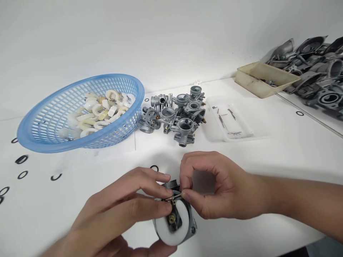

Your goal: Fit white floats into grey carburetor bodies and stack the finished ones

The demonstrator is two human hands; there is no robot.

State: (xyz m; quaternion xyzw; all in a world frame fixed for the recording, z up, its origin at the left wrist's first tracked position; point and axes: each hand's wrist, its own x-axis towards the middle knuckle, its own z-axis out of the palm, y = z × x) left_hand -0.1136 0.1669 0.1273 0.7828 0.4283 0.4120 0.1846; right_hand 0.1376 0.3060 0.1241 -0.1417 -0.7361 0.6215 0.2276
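Note:
A carburetor body (193, 228) lies near the front of the table with its underside toward me. A white float (167, 232) sits in it, curving around a brass jet (172, 218). My left hand (128, 203) grips the body, its fingertips resting by the float hinge and its thumb at the lower rim. Thumb and forefinger of my right hand (214, 185) pinch a thin metal pin (177, 196) at the hinge. How deep the pin sits is hidden by my fingers.
A blue basket (26, 132) of white floats stands at left, beside several carburetors (184, 125). A white tray (241, 121) holds small pins. At right are a cream bin (257, 87) and piled metal bodies (313, 67). Black rubber rings (23, 175) lie scattered.

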